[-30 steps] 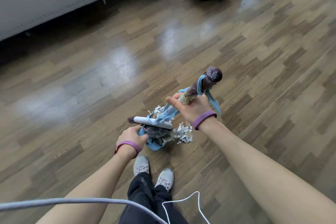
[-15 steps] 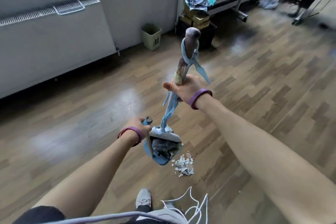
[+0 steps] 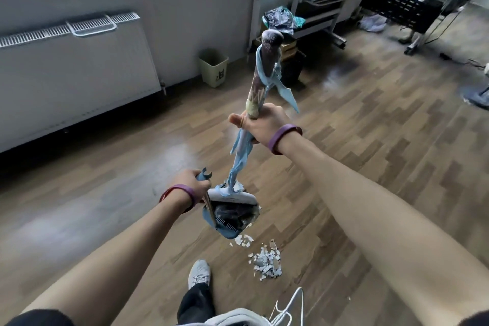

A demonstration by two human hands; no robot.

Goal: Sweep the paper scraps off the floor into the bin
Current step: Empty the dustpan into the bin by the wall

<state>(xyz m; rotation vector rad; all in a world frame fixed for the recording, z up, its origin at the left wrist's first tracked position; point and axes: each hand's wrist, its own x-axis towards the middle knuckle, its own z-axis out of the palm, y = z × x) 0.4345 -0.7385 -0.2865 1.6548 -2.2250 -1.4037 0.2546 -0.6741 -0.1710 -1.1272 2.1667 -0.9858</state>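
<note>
Wooden flooring (image 3: pixel 370 140) runs to a white wall, where a small bin (image 3: pixel 213 67) is set beside a radiator (image 3: pixel 74 66). A broom handle (image 3: pixel 260 82) is gripped by the right hand (image 3: pixel 260 124); a blue dustpan (image 3: pixel 227 217) is clasped by the left hand (image 3: pixel 189 182), raised off the floor. Paper scraps (image 3: pixel 266 263) are piled below it, near a shoe (image 3: pixel 199 272).

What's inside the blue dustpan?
The broom head sits in the blue dustpan, its dark bristles filling it. A few paper scraps peek out at the edge; any beneath the bristles are hidden. A pile lies on the floor below.
</note>
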